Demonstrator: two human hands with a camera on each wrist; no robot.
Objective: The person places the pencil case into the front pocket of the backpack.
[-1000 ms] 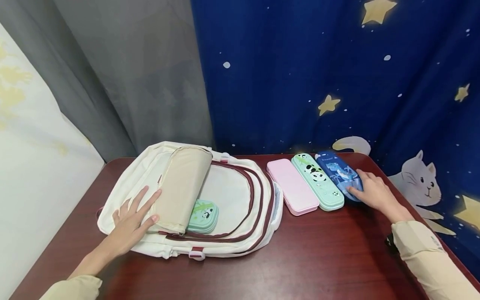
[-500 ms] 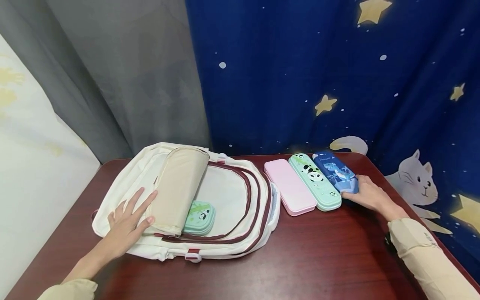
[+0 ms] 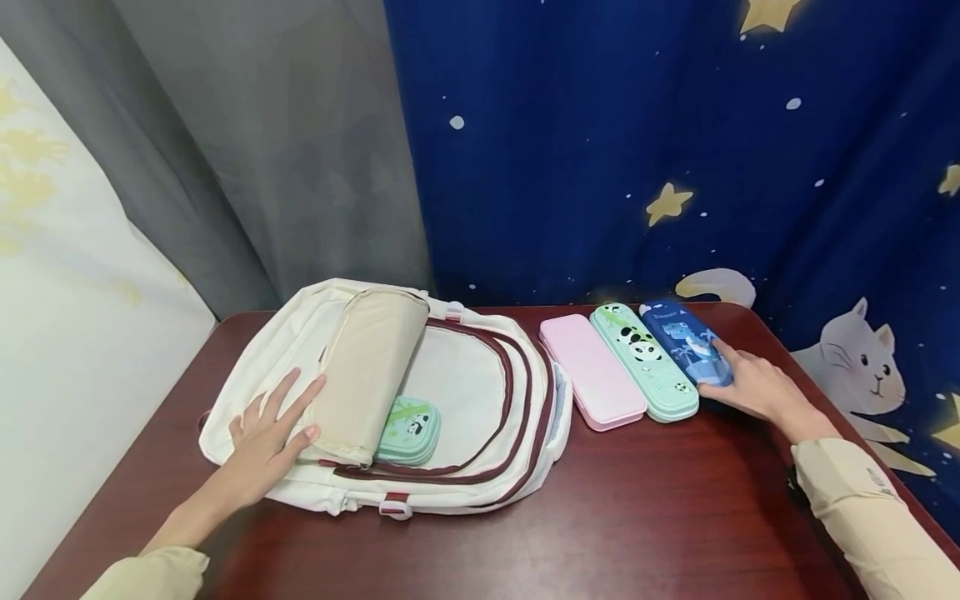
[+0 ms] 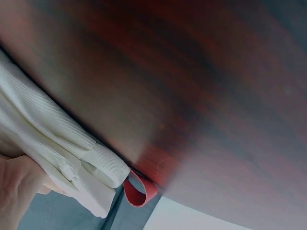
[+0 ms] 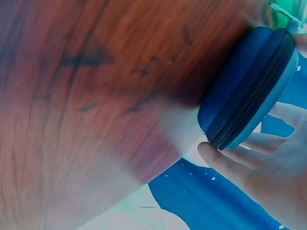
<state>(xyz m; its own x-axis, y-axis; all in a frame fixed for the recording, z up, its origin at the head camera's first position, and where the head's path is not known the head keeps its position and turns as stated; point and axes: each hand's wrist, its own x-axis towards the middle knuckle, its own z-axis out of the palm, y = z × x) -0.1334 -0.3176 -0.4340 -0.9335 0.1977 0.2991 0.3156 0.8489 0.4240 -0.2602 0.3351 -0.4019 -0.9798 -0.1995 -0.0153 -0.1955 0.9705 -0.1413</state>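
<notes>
A cream backpack (image 3: 480, 392) with maroon zips lies open on the dark red table (image 3: 637, 517). My left hand (image 3: 266, 433) rests flat on it with straight fingers, pressing the beige flap (image 3: 367, 367) back. A mint panda case (image 3: 408, 429) lies inside the bag. The left wrist view shows my left hand (image 4: 19, 187) against the backpack (image 4: 48, 139) fabric. My right hand (image 3: 726, 375) grips the near end of a blue dinosaur pencil case (image 3: 684, 340). In the right wrist view, thumb and fingers (image 5: 225, 160) clamp the blue case (image 5: 244, 96) at its zipped edge.
A pink case (image 3: 592, 383) and a long mint panda case (image 3: 643, 360) lie side by side left of the blue one. A blue star-and-cat curtain (image 3: 675, 150) and a grey curtain (image 3: 285, 150) hang behind the table. A red loop (image 4: 136, 189) hangs at the bag's edge.
My right hand has slipped from the top of the blue case's near end to its right side and closed round it. The left hand stays on the flap.
</notes>
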